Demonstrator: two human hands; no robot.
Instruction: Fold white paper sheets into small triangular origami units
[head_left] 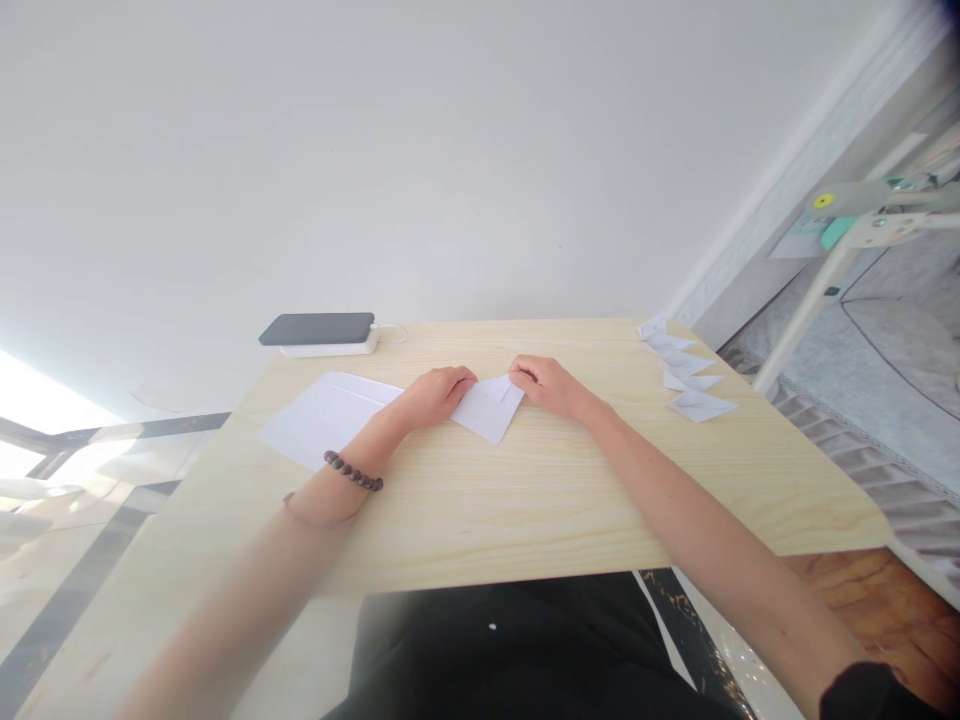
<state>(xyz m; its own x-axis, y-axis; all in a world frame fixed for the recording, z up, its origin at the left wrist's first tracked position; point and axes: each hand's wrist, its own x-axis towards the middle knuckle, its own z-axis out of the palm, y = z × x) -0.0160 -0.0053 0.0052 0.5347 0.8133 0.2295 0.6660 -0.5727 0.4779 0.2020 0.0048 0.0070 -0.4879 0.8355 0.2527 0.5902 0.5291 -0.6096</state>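
A folded sheet of white paper (pixel 487 412) lies on the table between my two hands, its top edge turned down in a flap. My left hand (pixel 437 395) is closed with the fingertips pinching the paper's left end. At the upper right corner, my right hand (pixel 545 384) pinches the paper between thumb and fingers. Left of my left hand, flat white sheets (pixel 322 415) lie on the table, partly hidden by my left wrist.
Several small folded paper pieces (pixel 701 404) stand in a row along the table's right side. A dark phone (pixel 319 328) rests on a white block (pixel 330 350) at the back left. Behind the wooden table (pixel 525 520) rises a white wall (pixel 480 160); a metal frame (pixel 806 300) stands at right.
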